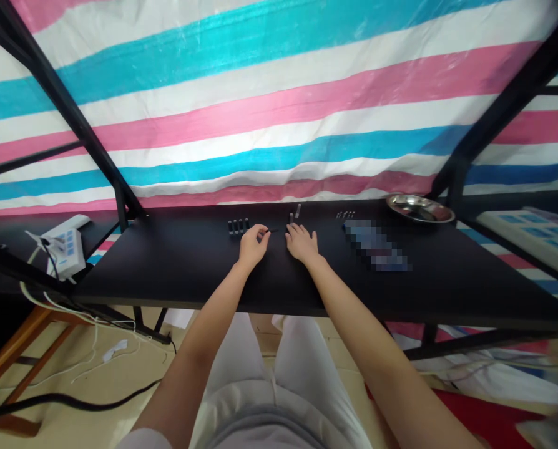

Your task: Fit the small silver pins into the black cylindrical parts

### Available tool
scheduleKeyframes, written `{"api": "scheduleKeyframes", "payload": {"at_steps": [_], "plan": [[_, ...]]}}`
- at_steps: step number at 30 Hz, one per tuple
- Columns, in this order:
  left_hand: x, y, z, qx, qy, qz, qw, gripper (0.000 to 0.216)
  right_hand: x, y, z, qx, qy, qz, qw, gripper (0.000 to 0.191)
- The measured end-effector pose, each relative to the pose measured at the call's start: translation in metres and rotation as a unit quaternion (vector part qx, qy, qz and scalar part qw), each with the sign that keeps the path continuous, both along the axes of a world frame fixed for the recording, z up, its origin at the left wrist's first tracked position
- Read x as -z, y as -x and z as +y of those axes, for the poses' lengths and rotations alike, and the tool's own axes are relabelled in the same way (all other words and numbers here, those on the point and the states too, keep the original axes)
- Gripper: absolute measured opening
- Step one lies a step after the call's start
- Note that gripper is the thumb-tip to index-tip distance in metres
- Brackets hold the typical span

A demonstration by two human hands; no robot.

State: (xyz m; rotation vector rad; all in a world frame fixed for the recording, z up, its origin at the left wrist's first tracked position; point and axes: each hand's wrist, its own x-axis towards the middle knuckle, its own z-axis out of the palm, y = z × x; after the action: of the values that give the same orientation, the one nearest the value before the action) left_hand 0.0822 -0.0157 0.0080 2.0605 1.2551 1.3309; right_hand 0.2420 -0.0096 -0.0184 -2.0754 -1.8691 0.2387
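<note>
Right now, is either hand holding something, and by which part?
The left hand seems to pinch a thin dark piece by its left end. Whether the right hand grips the small cylinder can't be told.

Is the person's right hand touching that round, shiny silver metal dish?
Apart: the head view plainly shows black tabletop between the right hand and the round silver metal dish.

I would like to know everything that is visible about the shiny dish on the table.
The dish looks round, silver and metallic, with a reflective surface and a raised rim. It rests open side up on the black table, far right, near the dark frame post; contact with the post is unclear.
</note>
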Motion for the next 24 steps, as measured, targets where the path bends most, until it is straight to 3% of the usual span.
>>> {"api": "scheduleKeyframes", "payload": {"at_steps": [6, 12, 16, 24], "plan": [[0.000, 0.001, 0.002, -0.009, 0.031, -0.064, 0.997, 0.009, -0.009, 0.007, -0.009, -0.084, -0.141, 0.136, 0.977, 0.034], [0.009, 0.002, 0.011, -0.011, 0.067, -0.138, 0.988, 0.011, -0.016, 0.008, -0.011, -0.052, -0.259, 0.288, 0.920, 0.022], [0.013, 0.002, 0.016, -0.013, 0.083, -0.176, 0.981, 0.012, -0.014, 0.008, -0.009, -0.038, -0.289, 0.368, 0.883, 0.025], [0.012, 0.002, 0.017, -0.007, 0.116, -0.200, 0.973, 0.011, -0.013, 0.009, -0.003, -0.061, -0.277, 0.461, 0.841, 0.030]]}}
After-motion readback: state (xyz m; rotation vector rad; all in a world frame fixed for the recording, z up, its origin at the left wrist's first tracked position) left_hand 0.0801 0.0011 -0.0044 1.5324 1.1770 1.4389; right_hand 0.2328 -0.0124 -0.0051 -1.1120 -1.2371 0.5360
